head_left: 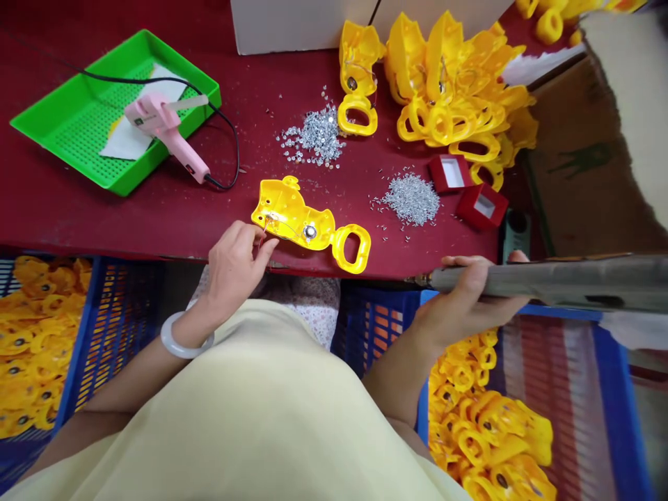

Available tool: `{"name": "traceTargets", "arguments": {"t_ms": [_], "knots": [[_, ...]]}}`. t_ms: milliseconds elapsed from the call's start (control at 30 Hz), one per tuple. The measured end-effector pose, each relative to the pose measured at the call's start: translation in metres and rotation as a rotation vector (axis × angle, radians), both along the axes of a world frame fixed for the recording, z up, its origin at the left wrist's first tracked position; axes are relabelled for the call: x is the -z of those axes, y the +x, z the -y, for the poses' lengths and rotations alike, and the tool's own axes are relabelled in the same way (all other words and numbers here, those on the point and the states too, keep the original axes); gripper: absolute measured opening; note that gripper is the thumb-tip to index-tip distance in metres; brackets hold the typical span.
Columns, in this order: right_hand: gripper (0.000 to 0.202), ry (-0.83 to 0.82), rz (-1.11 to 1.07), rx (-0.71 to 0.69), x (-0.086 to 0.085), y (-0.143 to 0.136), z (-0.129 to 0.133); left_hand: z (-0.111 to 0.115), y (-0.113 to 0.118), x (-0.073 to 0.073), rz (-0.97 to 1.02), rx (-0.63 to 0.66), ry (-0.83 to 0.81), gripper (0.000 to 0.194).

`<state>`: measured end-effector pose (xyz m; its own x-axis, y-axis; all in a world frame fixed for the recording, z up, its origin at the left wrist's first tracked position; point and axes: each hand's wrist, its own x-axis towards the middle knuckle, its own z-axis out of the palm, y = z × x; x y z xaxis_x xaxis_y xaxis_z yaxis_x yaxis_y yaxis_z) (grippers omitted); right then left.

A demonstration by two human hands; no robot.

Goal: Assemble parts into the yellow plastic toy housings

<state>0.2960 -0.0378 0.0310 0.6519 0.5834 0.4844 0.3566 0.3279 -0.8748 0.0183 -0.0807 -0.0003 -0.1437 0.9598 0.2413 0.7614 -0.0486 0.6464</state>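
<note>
A yellow plastic half shell [292, 212] with a ring-shaped end lies open side up near the table's front edge, with thin wires and a round metal part inside. At its lower left edge, my left hand [234, 261] pinches a thin reddish wire between thumb and fingertips. On the right, my right hand [459, 306] is wrapped round a long grey tool-like object [553, 282], its narrow end pointing left past the table edge. Small silvery screws [412, 200] lie in a heap right of the shell; clear and silvery small pieces [318, 136] are heaped behind it.
A pink glue gun [167, 132] rests on a green tray [46, 125] at the left, its black cord looping beside it. Yellow shells [454, 83] are piled at the back right, near red boxes [483, 207] and a cardboard box [579, 153]. Blue crates [112, 313] of yellow parts stand below.
</note>
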Motion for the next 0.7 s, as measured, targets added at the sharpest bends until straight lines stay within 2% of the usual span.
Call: {"name": "traceTargets", "arguments": {"t_ms": [67, 100, 233, 267, 300, 333, 433, 500, 600, 700], "knots": [[0.043, -0.002, 0.095, 0.007, 0.001, 0.009, 0.005, -0.004, 0.002, 0.0, 0.037, -0.009, 0.016, 0.017], [0.042, 0.035, 0.141, 0.057, 0.001, 0.012, 0.009, -0.006, 0.002, -0.001, 0.051, -0.012, 0.029, 0.017], [0.024, 0.23, 0.232, 0.416, 0.0, 0.005, 0.031, -0.012, 0.001, -0.006, 0.12, 0.008, 0.053, 0.018], [0.018, 0.22, 0.256, 0.444, 0.001, 0.0, 0.035, -0.013, 0.0, -0.007, 0.135, 0.017, 0.059, 0.018], [0.012, 0.169, 0.305, 0.401, 0.004, -0.005, 0.036, -0.013, 0.0, -0.007, 0.148, 0.028, 0.065, 0.018], [0.011, 0.092, 0.388, 0.295, 0.009, -0.01, 0.035, -0.014, 0.0, -0.007, 0.156, 0.036, 0.07, 0.018], [0.022, -0.208, 0.67, -0.164, 0.029, -0.017, 0.019, -0.015, -0.001, -0.006, 0.162, 0.045, 0.072, 0.015], [0.027, -0.338, 0.761, -0.352, 0.043, -0.017, 0.007, -0.015, -0.002, -0.004, 0.177, 0.034, 0.058, 0.014], [0.026, -0.415, 0.781, -0.414, 0.054, -0.018, -0.001, -0.013, -0.006, -0.002, 0.323, -0.012, -0.023, 0.015], [0.021, -0.422, 0.783, -0.45, 0.053, -0.026, 0.01, -0.012, -0.01, -0.001, 0.516, -0.063, -0.129, 0.019]]}}
